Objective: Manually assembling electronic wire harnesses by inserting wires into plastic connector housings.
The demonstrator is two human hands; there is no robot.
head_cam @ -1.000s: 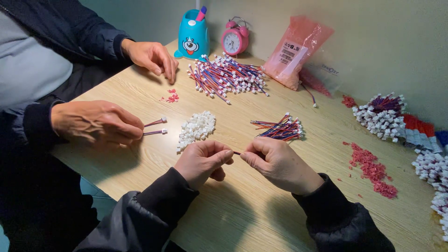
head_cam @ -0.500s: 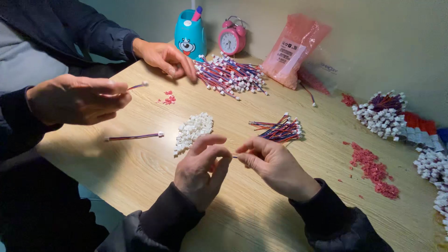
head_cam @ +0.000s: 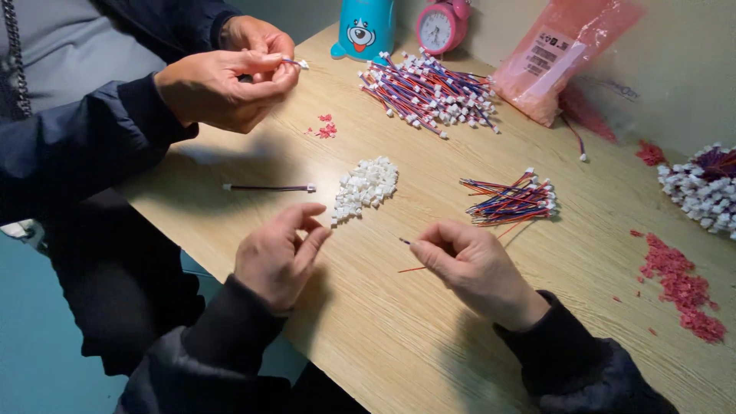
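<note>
My left hand (head_cam: 277, 254) hovers near the lower end of a pile of small white plastic connectors (head_cam: 366, 186), fingers loosely curled, thumb and forefinger apart; nothing shows in it. My right hand (head_cam: 471, 266) pinches thin wires (head_cam: 418, 255), whose metal-tipped ends point left and a red strand trails below. A bundle of red, blue and black wires (head_cam: 512, 201) lies just beyond that hand. Across the wooden table (head_cam: 383, 337) another person's two hands (head_cam: 230, 73) hold a short wire with a white connector at its tip.
A finished purple wire (head_cam: 268, 187) lies alone at the left. At the back are a big heap of wired connectors (head_cam: 429, 92), a blue toy-shaped container (head_cam: 366, 27), a pink alarm clock (head_cam: 441, 24) and a pink bag (head_cam: 560, 57). Red scraps (head_cam: 678, 284) and more connectors (head_cam: 701, 188) are at the right.
My hands have moved apart; the left one drew away toward the white connector pile. The other person's hands lifted off the table and came together, leaving one wire lying there.
</note>
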